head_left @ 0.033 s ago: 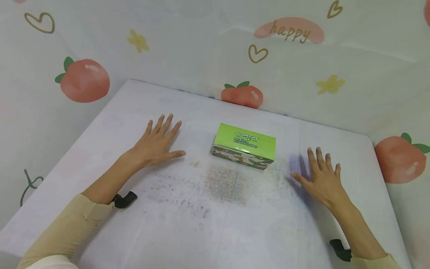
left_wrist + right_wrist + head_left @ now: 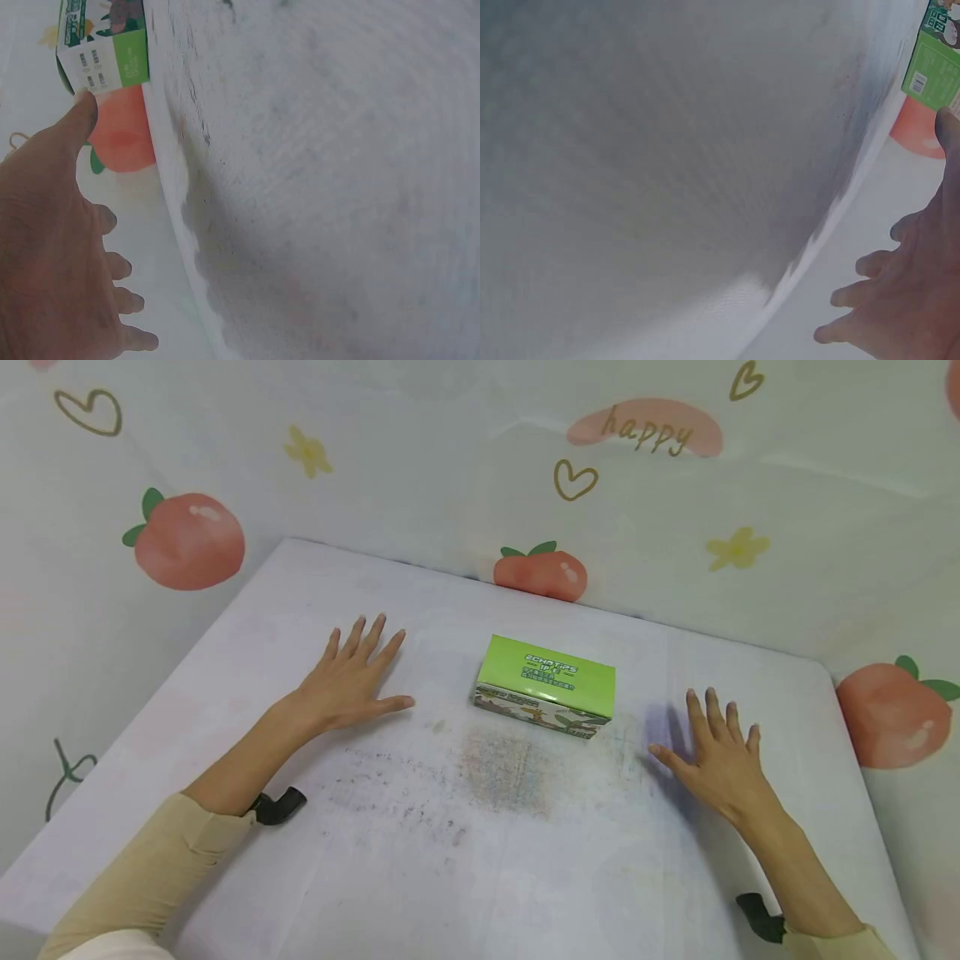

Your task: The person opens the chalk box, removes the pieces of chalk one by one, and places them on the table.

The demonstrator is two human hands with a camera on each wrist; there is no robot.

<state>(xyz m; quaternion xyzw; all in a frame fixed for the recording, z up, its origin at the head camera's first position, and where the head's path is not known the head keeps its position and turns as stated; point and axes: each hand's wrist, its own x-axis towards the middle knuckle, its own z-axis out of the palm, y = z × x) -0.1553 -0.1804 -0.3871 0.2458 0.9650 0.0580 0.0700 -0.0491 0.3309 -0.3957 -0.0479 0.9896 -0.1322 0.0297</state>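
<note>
A green cardboard box (image 2: 551, 677) with white lettering on its lid and an animal picture along its front side sits on the white table (image 2: 525, 893), between the two hands. To its left, my left hand (image 2: 348, 681) is spread palm down with the fingers straight, holding nothing. My right hand (image 2: 720, 760) is spread in the same way on the other side, its thumb pointing towards the box. Both hands are apart from the box. One end of the box (image 2: 101, 60) shows beyond the thumb in the left wrist view, and the other end (image 2: 934, 71) in the right wrist view.
A pale wall cloth (image 2: 450, 460) printed with peaches, hearts and flowers stands behind the table and along its sides. Dark scuffs and a coloured smudge (image 2: 506, 772) mark the tabletop in front of the box. Black curved pieces (image 2: 279, 807) stick out at both wrists.
</note>
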